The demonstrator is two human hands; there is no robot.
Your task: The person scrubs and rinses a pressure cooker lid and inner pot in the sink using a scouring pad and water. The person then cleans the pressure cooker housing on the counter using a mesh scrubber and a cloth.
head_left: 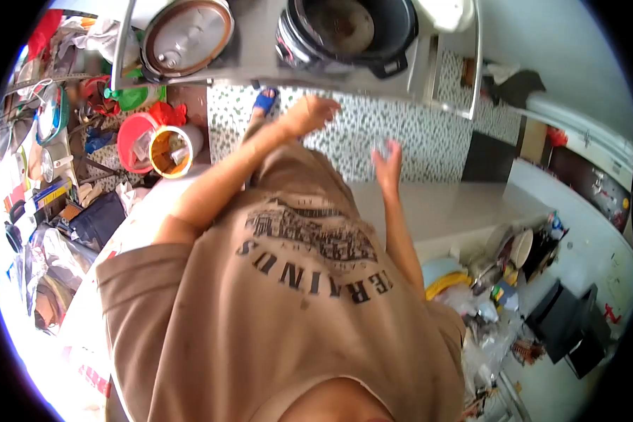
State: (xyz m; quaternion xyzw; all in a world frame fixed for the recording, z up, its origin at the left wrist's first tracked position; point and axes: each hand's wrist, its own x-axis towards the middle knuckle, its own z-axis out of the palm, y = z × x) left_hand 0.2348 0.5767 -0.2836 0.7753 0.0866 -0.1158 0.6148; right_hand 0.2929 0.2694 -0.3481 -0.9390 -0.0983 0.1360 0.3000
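My left hand (313,114) reaches out below the counter's metal edge, with its fingers loosely stretched and nothing seen in them. It is nearest to the black cooker pot (347,28), which stands without a lid on the counter, but does not touch it. My right hand (388,165) is raised over the speckled floor, its fingers partly bent around a small clear, shiny thing (380,149) too blurred to name. A round lid (188,35) with a brown rim lies on the counter to the left of the pot.
The steel counter (257,67) runs along the top. A red bucket (135,143) and a white bin (197,143) stand at left near cluttered shelves. At right is a low grey ledge (457,204), with bags and pans (482,274) below it. A blue slipper (265,100) shows on the floor.
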